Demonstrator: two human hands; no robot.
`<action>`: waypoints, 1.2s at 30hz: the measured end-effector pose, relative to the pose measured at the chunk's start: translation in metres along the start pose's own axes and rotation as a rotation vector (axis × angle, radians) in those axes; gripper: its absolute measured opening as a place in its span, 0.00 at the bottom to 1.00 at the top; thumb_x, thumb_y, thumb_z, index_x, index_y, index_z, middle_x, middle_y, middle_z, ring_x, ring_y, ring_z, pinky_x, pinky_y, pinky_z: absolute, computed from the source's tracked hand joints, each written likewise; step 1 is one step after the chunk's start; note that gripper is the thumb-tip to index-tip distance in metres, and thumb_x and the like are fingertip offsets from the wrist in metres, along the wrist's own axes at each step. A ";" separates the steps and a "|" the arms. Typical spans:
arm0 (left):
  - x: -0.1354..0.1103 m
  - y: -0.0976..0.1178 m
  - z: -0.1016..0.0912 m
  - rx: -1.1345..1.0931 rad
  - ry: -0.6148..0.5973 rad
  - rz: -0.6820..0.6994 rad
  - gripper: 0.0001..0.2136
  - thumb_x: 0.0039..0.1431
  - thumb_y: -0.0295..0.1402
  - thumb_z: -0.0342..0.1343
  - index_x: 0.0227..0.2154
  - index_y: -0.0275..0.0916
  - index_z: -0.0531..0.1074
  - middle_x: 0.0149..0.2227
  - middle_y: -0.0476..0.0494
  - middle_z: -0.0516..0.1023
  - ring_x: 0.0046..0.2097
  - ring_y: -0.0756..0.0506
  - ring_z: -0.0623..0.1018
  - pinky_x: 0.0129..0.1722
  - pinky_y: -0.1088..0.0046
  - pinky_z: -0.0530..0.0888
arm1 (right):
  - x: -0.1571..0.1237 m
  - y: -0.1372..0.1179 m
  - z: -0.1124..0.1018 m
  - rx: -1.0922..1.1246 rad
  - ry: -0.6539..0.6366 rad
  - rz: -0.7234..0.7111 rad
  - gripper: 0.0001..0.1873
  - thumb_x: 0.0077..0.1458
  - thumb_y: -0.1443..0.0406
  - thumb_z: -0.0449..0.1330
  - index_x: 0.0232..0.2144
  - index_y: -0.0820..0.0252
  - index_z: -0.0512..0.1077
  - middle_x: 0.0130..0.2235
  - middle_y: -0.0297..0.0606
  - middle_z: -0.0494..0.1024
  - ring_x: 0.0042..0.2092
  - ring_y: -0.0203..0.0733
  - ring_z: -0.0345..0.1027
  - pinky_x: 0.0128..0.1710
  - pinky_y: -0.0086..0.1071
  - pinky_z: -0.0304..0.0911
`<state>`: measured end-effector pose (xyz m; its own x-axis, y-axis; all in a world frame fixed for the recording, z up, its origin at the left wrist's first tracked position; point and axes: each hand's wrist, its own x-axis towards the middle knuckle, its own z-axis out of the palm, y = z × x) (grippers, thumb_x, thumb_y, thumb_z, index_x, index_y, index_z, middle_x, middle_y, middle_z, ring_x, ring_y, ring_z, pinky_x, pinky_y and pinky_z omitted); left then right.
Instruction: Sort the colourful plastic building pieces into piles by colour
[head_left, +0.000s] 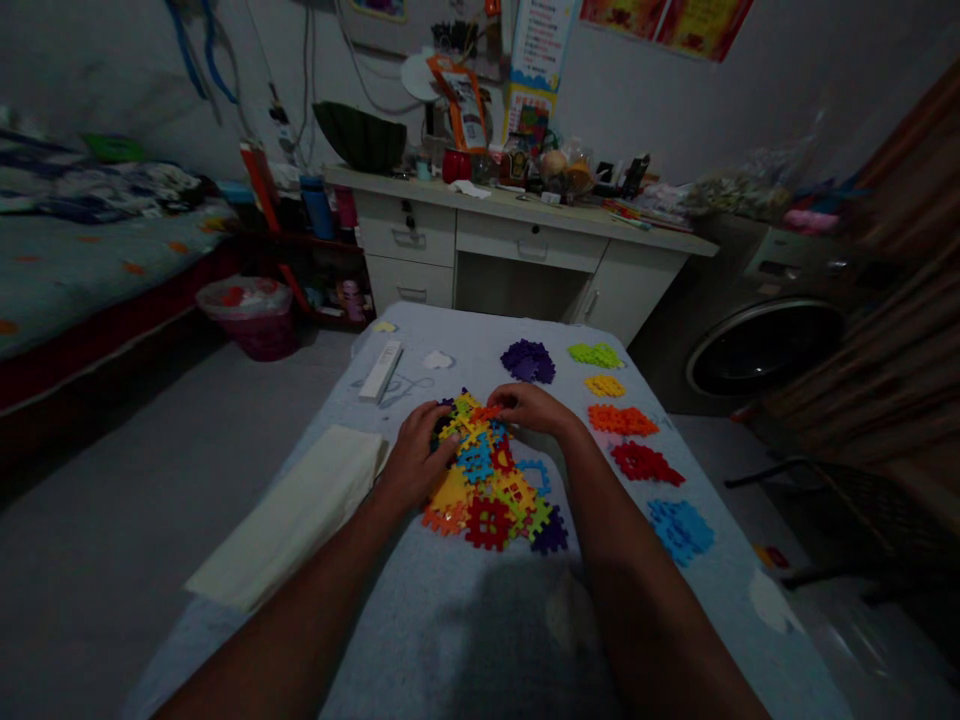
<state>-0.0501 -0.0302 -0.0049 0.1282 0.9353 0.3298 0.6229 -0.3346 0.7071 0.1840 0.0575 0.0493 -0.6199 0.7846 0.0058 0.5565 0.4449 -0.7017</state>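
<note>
Centrally in the frame, on a table point(465, 640) covered with a pale blue cloth, lies a mixed heap point(491, 490) of interlocking plastic tiles in yellow, blue, red, orange, green and purple. Both hands meet at the heap's upper edge. The left hand point(415, 452) rests on the upper left of the heap with its thumb on a yellow piece and its fingers curled over the edge; I cannot tell whether it grips a piece or only presses down. The right hand point(530, 408) comes in from the upper right, with its fingertips closed in a narrow pinch on an orange tile point(487, 412) at the top of the heap.

To the right of the heap, sorted piles run in an arc, well apart from one another: a purple pile point(528, 361) at the top, then a lime-green pile point(595, 354), a yellow pile point(604, 385), an orange pile point(622, 420), a red pile point(643, 463) and a blue pile point(680, 528) lowest on the right.

At the left of the heap, a folded cream cloth point(300, 512) hangs partly over the table's edge, just beside the left wrist. Above it lies a long white box point(381, 371).

Beyond the table, in the upper middle of the frame, stands a white desk point(517, 240) crowded with things too dim to name. A washing machine point(765, 340) sits at the right and a pink bin point(251, 315) at the left.
</note>
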 end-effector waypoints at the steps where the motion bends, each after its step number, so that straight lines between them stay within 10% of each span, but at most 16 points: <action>1: 0.000 -0.001 0.000 0.006 -0.005 0.005 0.22 0.64 0.45 0.48 0.56 0.40 0.67 0.61 0.36 0.64 0.64 0.38 0.63 0.65 0.54 0.61 | -0.002 0.000 -0.003 -0.011 -0.003 0.006 0.08 0.52 0.68 0.62 0.37 0.64 0.77 0.32 0.35 0.76 0.33 0.35 0.66 0.34 0.27 0.59; 18: 0.001 0.002 -0.001 0.061 -0.036 0.041 0.19 0.63 0.44 0.50 0.52 0.40 0.70 0.59 0.36 0.66 0.62 0.38 0.66 0.63 0.52 0.63 | -0.012 -0.012 -0.011 -0.121 -0.122 0.174 0.18 0.43 0.70 0.68 0.39 0.63 0.73 0.37 0.34 0.75 0.35 0.35 0.66 0.33 0.26 0.59; 24: 0.000 0.004 -0.001 0.061 -0.039 0.035 0.19 0.63 0.44 0.50 0.52 0.39 0.70 0.59 0.36 0.67 0.62 0.37 0.66 0.63 0.52 0.63 | -0.007 -0.014 -0.006 -0.248 0.018 0.170 0.06 0.48 0.74 0.62 0.31 0.64 0.73 0.31 0.32 0.73 0.32 0.32 0.62 0.31 0.25 0.53; 36: 0.001 0.003 0.000 0.074 -0.033 0.042 0.19 0.62 0.43 0.51 0.51 0.41 0.71 0.59 0.37 0.67 0.62 0.37 0.66 0.63 0.51 0.64 | -0.085 0.015 -0.094 -0.117 0.429 0.374 0.08 0.49 0.69 0.58 0.31 0.61 0.77 0.31 0.35 0.77 0.32 0.36 0.67 0.34 0.28 0.59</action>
<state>-0.0482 -0.0306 -0.0018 0.1805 0.9242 0.3365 0.6715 -0.3657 0.6445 0.2969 0.0385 0.1048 -0.1036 0.9915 0.0784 0.7673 0.1298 -0.6280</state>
